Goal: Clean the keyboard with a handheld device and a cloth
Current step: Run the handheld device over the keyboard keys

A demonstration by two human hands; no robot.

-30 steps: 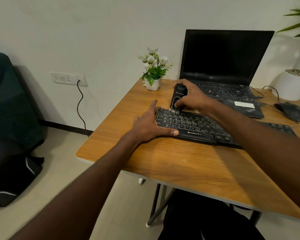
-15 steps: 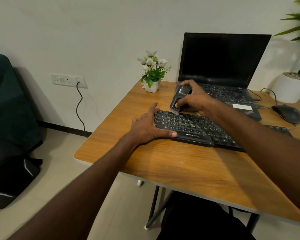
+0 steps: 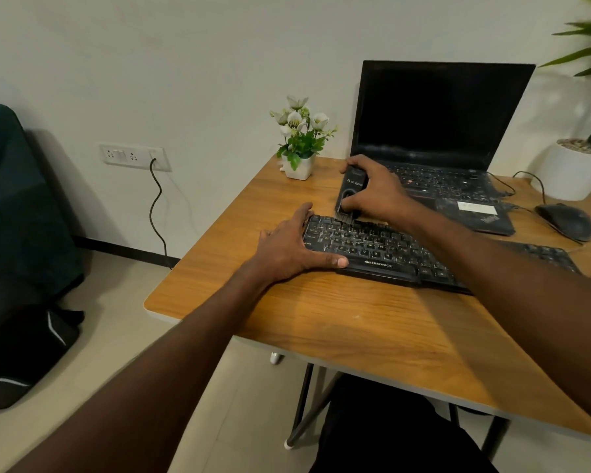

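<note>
A black keyboard (image 3: pixel 382 249) lies across the wooden desk (image 3: pixel 338 322). My right hand (image 3: pixel 377 192) grips a black handheld device (image 3: pixel 350 187), held upright, with its brush end touching the keyboard's top row near the left corner. My left hand (image 3: pixel 289 249) rests flat on the keyboard's left end, fingers straight along the edge and thumb along the front. No cloth is in view.
An open black laptop (image 3: pixel 437 131) stands behind the keyboard. A small white flower pot (image 3: pixel 299 165) sits at the desk's back left, a black mouse (image 3: pixel 565 220) and a large white planter (image 3: pixel 572 174) at the right. A dark bag (image 3: pixel 17 346) lies on the floor left.
The device in my right hand has tipped and shifted slightly along the keyboard's top row. My left hand stays on the keyboard's left end.
</note>
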